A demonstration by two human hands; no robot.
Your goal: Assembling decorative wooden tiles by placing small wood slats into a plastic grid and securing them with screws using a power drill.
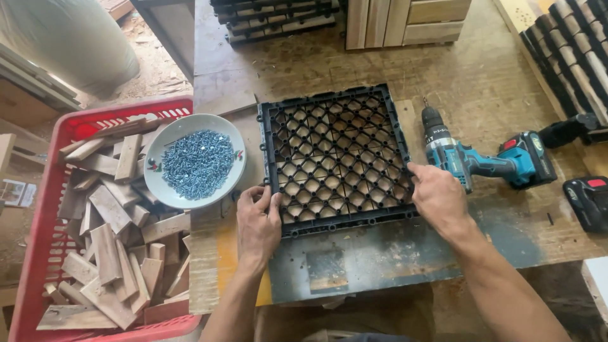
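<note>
We work at a worn wooden table (481, 82), its top scuffed and stained dark with a yellow patch near the front edge, lit by soft, even daylight. Off its far left corner we see a dusty floor (158, 60) strewn with wood chips and a pale bulging sack (69, 38). Along the far side stand stacked black grid tiles (278, 16) and finished wooden slat tiles (405, 19), with more stacked at far right (573, 50).

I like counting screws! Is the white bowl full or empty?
Full: the white bowl holds a heap of silvery screws covering most of its inside.
</note>
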